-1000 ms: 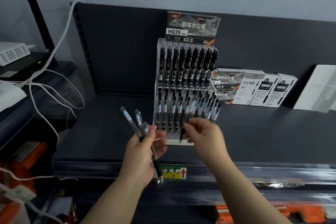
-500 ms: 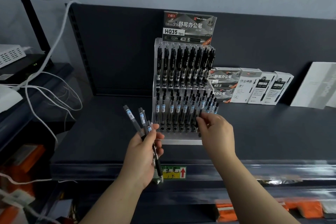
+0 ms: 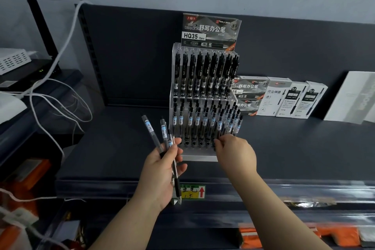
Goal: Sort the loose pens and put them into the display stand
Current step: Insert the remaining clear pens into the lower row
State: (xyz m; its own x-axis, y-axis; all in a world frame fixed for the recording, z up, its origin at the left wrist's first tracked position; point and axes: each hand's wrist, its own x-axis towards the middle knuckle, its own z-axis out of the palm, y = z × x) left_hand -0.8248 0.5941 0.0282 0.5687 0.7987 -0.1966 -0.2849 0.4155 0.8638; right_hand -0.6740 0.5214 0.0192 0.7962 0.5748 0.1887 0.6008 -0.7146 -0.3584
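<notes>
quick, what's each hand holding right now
left hand: holding a bunch of loose pens
right hand: fingers curled at the display stand lower row; cannot tell whether they pinch a pen

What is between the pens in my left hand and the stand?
Nothing visible. The pens in the left hand are just left of the stand, with only bare shelf between. The right hand has its fingertips at the stand's front row, toward the right, so it may crowd slots there.
</notes>
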